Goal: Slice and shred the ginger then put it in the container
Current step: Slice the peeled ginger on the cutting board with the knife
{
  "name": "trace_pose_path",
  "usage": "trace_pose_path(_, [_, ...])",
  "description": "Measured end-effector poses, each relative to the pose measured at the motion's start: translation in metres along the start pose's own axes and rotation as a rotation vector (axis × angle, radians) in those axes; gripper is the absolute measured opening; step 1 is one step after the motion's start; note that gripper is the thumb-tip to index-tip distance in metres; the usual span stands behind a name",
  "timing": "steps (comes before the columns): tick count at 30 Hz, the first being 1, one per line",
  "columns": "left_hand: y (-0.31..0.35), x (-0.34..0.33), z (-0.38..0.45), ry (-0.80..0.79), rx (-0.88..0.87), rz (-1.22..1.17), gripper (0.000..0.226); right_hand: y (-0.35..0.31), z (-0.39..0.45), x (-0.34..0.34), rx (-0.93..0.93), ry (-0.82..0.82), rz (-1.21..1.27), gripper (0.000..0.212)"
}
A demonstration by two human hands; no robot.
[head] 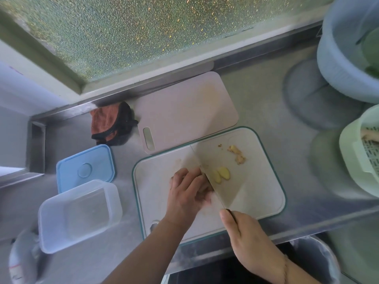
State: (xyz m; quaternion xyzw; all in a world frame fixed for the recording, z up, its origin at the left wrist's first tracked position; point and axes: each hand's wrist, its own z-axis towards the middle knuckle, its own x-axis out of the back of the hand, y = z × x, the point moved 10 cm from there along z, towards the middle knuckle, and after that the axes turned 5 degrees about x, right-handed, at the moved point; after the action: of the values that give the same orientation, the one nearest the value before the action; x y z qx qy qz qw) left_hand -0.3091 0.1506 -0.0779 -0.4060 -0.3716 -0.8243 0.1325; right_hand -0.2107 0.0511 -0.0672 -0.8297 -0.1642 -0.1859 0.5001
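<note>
On the cutting board (256, 193) our left hand (188, 191) pins the firm, knobbly ginger (205, 186) with curled fingertips while our right hand (246, 236) clasps the knife (217, 179), slices (222, 174) beside; likely slippery when cut.

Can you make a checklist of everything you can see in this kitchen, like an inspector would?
Surface: steel counter under a bumpy glass window.
Job's things: white cutting board with two ginger slices and ginger scraps; a knife cutting beside the fingers; an uncovered clear container with its blue lid lying next to it.
Clutter: pink cutting board, orange cloth, blue basket, green basket, bin below the counter edge.
Hands: left hand holds the ginger piece down; right hand grips the knife handle.
Cables: nothing seen.
Surroundings: window frame and wall at left.
</note>
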Motion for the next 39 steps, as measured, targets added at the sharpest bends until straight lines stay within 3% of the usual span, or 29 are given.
trace_pose_path(6, [-0.001,0.003,-0.001,-0.014,0.036,-0.024,0.024,-0.012,0.04,-0.001,0.029,0.019,0.02,0.055])
trace_pose_path(13, [-0.003,0.007,-0.004,-0.018,0.051,0.021,0.032,0.014,0.039,0.019,-0.09,-0.03,0.223,0.063])
trace_pose_path(22, [0.006,0.011,0.0,0.028,0.001,0.011,0.023,-0.03,0.004,0.021,0.04,0.041,-0.028,0.044])
trace_pose_path(39, [0.014,0.014,0.007,0.05,-0.052,0.011,0.027,-0.028,0.012,0.011,-0.021,-0.017,-0.013,0.048])
